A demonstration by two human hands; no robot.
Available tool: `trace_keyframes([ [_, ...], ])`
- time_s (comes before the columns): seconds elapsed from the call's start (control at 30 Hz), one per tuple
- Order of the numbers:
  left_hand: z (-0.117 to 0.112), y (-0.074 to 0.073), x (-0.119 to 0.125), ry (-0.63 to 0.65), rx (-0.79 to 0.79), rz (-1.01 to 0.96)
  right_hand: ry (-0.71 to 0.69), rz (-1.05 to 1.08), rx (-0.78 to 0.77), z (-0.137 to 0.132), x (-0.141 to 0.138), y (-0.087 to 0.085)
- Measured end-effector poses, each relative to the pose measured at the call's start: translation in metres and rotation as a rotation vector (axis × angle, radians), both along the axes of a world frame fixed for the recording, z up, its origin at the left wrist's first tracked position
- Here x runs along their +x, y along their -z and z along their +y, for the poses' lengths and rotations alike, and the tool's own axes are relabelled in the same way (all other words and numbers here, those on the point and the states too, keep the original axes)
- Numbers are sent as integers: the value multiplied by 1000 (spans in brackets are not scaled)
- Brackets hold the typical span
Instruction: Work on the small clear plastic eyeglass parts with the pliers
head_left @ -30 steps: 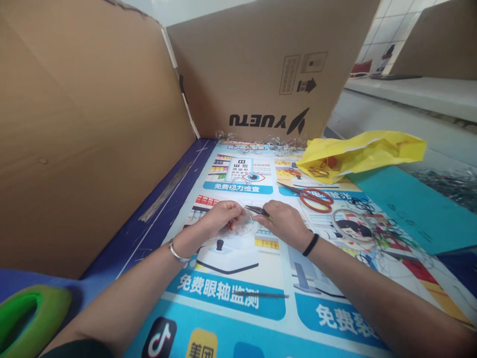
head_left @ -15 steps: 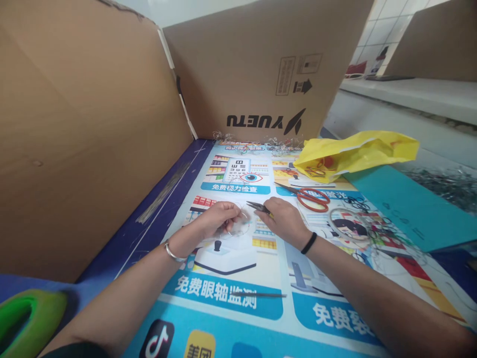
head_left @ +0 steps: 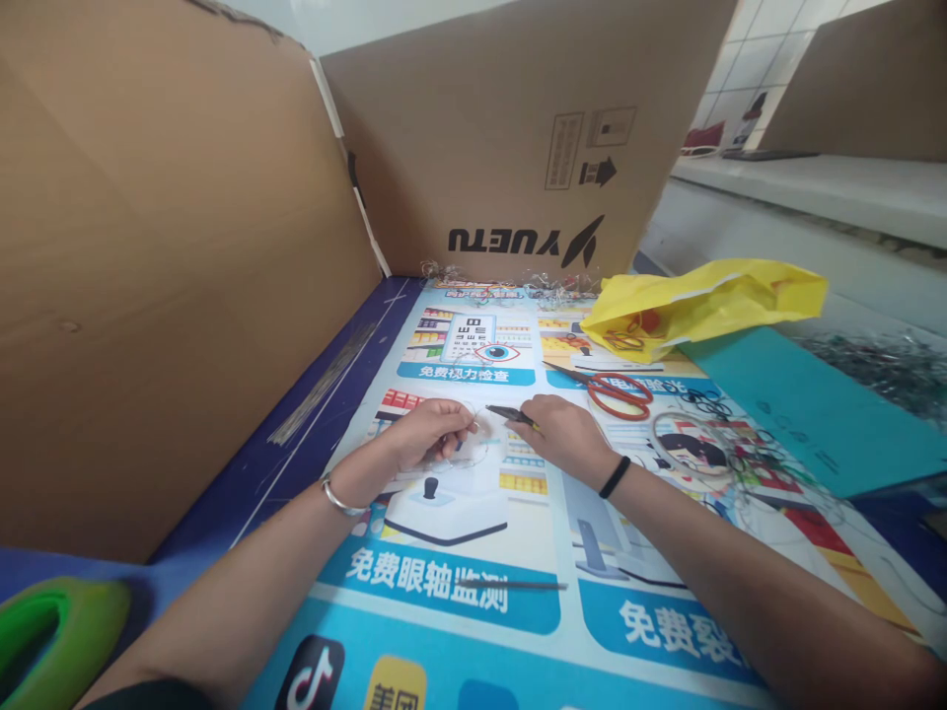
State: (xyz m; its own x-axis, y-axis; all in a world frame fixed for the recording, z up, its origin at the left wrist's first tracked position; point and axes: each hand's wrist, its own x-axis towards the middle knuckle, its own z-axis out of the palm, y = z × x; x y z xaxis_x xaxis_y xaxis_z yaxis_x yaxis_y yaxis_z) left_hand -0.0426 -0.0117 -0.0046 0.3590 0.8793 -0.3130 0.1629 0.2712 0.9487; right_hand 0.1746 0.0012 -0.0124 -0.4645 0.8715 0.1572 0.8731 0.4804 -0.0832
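Between the thumb and fingers of my left hand (head_left: 433, 434) a thin, curled piece of wire (head_left: 479, 458) is pinched, its loop hanging over the printed sheet (head_left: 473, 503). My right hand (head_left: 566, 434) is closed around a pair of pliers (head_left: 512, 414), whose dark jaws point left toward the wire's upper end. The jaws look close to the wire, but I cannot tell if they touch it. Behind my right hand lie scissors with red-orange handles (head_left: 619, 392). A thin dark rod (head_left: 512, 585) rests on the sheet in front of my hands.
Cardboard panels (head_left: 518, 148) stand at the left and back. Thin straight wires (head_left: 326, 380) lie on the left. At the right are a yellow bag (head_left: 702, 301), a teal board (head_left: 814, 414), a ring (head_left: 692, 446) and tangled wire scraps (head_left: 880, 380). Green tape (head_left: 96, 616) sits front left.
The wire loop in my left hand has turned and hangs lower. The pliers have shifted very slightly left, and both hands remain nearly in the same place.
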Motion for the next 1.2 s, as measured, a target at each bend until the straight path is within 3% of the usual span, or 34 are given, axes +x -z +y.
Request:
trace_keyframes([
  [0.27, 3, 10, 3, -165, 36, -103, 38, -44, 30, -4, -2, -1],
  [0.57, -2, 4, 10, -312, 35, -45, 37, -25, -30, -6, -6, -3],
  [0.73, -2, 7, 9, -310, 70, -35, 28, 57, -89, -4, -4, -5],
  [0.97, -2, -3, 9, -237, 36, 27, 31, 101, -108, -1, -2, -3],
  [1.2, 1, -8, 3, -156, 113, 136, 17, 93, -109, -3, -2, -4],
])
